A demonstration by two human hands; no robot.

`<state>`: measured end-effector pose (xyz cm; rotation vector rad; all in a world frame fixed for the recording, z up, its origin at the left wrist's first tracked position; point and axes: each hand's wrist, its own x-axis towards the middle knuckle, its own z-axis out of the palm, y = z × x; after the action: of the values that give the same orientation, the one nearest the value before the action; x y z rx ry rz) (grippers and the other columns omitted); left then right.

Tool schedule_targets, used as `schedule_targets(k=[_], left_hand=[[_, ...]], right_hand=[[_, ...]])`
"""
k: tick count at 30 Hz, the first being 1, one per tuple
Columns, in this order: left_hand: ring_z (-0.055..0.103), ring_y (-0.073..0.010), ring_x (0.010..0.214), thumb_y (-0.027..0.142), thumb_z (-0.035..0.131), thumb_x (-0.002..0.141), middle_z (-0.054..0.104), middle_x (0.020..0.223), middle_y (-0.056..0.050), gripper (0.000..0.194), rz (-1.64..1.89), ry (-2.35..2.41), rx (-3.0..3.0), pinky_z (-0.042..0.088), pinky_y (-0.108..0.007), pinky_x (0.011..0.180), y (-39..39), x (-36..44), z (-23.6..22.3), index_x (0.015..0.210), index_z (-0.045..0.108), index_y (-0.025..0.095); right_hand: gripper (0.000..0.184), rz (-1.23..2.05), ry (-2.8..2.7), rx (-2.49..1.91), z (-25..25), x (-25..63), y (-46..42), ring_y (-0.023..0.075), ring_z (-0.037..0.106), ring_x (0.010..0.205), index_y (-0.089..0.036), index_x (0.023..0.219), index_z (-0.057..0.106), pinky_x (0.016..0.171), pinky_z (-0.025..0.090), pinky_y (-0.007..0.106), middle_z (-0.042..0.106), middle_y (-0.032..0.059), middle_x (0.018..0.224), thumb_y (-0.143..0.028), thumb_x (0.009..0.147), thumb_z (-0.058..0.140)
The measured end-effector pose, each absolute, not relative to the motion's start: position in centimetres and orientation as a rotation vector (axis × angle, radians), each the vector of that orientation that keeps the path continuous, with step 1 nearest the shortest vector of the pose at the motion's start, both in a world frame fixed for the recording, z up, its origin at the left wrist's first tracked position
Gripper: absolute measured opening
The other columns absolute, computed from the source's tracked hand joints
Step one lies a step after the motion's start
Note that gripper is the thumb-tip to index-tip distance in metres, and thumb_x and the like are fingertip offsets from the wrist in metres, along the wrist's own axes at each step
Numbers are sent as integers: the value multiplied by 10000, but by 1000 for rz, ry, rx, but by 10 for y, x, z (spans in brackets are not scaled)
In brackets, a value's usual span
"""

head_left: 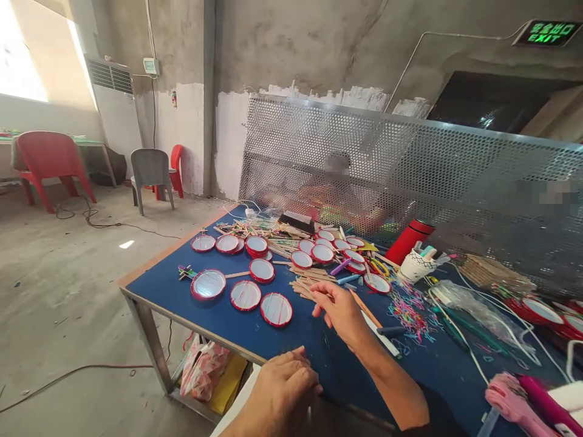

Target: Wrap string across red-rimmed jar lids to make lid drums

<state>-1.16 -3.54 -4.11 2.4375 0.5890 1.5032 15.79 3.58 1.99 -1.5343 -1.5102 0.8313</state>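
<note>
The right hand's fingers (324, 294) hover half-curled, nothing visible between them, just beside loose wooden craft sticks (303, 290) on the blue worktop (346, 379). These look light and stiff, best pinched mid-length. The left hand (280, 391) curls at the worktop's edge – its hold can't be told.

- Red-rimmed round mirrors (245, 295): silvery faces crossed by thin red lines, lying flat in loose rows, left of centre.
- Leftmost front mirror (208, 284): larger, its rim tilted slightly in view, a wooden handle (237, 274) extending rightward.
- Flat wooden craft sticks (303, 290): loosely heaped, overlapping, at frame centre.
</note>
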Motion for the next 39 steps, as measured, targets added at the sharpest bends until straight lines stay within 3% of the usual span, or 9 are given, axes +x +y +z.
schedule_targets(k=[4, 9, 16, 24, 28, 32, 35, 39], left_hand=[[752, -173, 843, 223, 480, 984, 797, 881, -27, 156, 1414, 604, 2537, 563, -299, 960, -35, -9, -44, 997, 635, 204], [741, -207, 983, 230, 526, 969, 802, 1028, -16, 198, 1278, 723, 2619, 578, -316, 918, -34, -9, -45, 1081, 689, 244], [728, -202, 754, 127, 561, 921, 786, 834, -40, 201, 876, 885, 2610, 560, -278, 675, -23, -3, -18, 872, 745, 190], [661, -207, 701, 277, 481, 939, 717, 691, -37, 358, 335, 1119, 2579, 405, -277, 632, 9, 26, 24, 638, 657, 196], [573, -173, 526, 395, 413, 909, 619, 519, -12, 447, 355, 1303, 2336, 345, -268, 556, 27, 40, 20, 518, 521, 207], [526, -162, 499, 567, 389, 900, 569, 483, 3, 525, 687, 1197, 2098, 394, -261, 561, 33, 32, 10, 520, 496, 221], [557, -164, 561, 598, 409, 915, 598, 538, -8, 551, 824, 962, 1952, 442, -255, 606, 31, 21, 10, 549, 552, 211], [582, -155, 581, 612, 523, 889, 649, 637, -21, 488, 444, 665, 1811, 453, -241, 581, 22, 21, 17, 681, 617, 181]], right_hand=[[260, 702, -1547, -1558, 24, 172, 5, 108, 441, 413, -222, 719, 566, 436, 341, 232, 490, -58, 524, -458, 825, 541], [401, 283, -1772, -1625, 6, 194, -37, 126, 427, 483, -236, 617, 478, 485, 326, 247, 478, -44, 526, -507, 912, 480], [488, -202, -1902, -1718, -22, 241, -78, 113, 416, 427, -237, 601, 416, 485, 275, 259, 508, -42, 493, -483, 1016, 343], [350, -21, -1816, -2074, 4, 296, -97, 146, 537, 529, -227, 639, 487, 542, 290, 262, 610, -10, 582, -347, 965, 446], [253, 50, -1735, -2190, 32, 333, -84, 160, 582, 620, -220, 739, 583, 604, 316, 259, 650, -2, 650, -297, 951, 470], [231, 77, -1683, -2249, 45, 368, -53, 159, 607, 687, -218, 766, 623, 612, 328, 258, 675, -3, 721, -212, 941, 472], [201, 113, -1688, -2262, 43, 384, -25, 153, 629, 747, -193, 806, 647, 651, 410, 260, 686, -1, 792, -198, 951, 508], [202, 138, -1696, -2275, 36, 393, 6, 165, 656, 877, -154, 995, 658, 808, 536, 361, 685, 33, 991, -344, 966, 596]])
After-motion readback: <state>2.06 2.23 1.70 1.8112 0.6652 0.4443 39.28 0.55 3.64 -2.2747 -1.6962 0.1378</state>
